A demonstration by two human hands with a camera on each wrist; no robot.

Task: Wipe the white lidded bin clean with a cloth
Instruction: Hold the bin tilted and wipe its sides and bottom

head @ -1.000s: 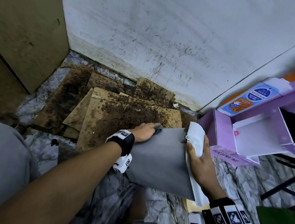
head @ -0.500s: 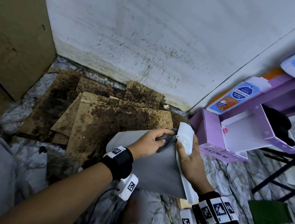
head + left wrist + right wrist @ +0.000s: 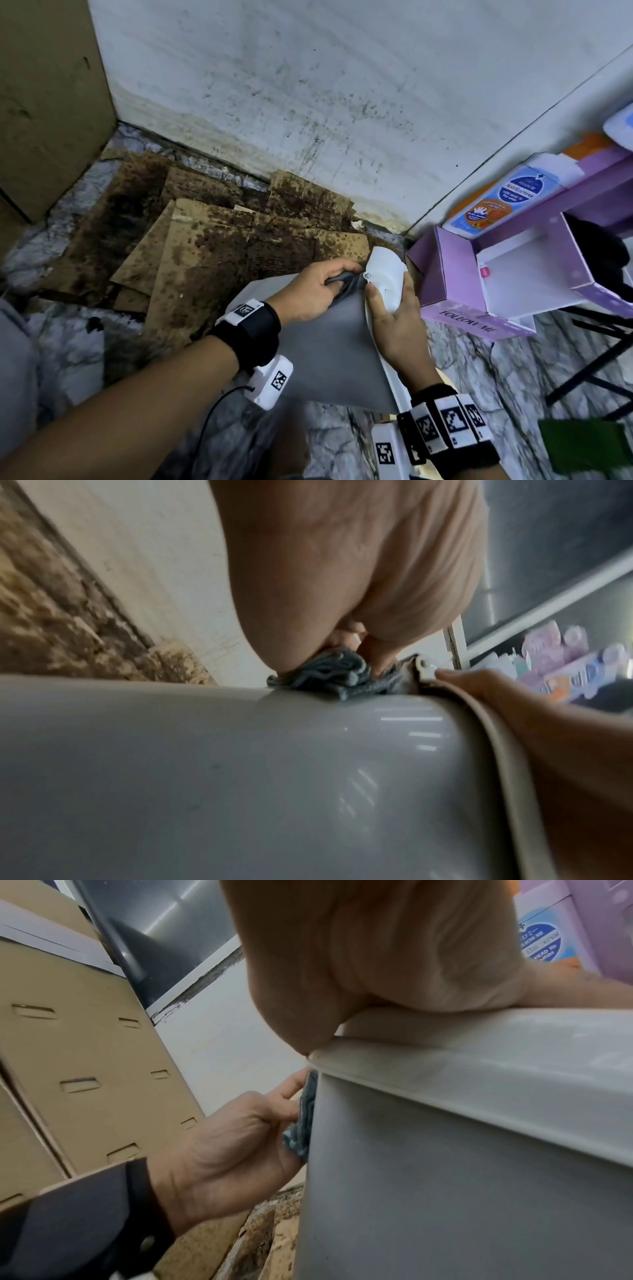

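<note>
Grey cloth (image 3: 344, 282) is gripped in the left hand (image 3: 310, 294) against the bin (image 3: 325, 346) wall near the lid (image 3: 385, 277); the right hand (image 3: 397, 329) grasps the lid.

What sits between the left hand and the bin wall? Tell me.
The bunched grey cloth, gripped by the left hand against the bin wall; clearest in the left wrist view.

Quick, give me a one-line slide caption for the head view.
Left hand presses a crumpled grey cloth against the tilted white lidded plastic bin while right hand steadies its lid.
</note>
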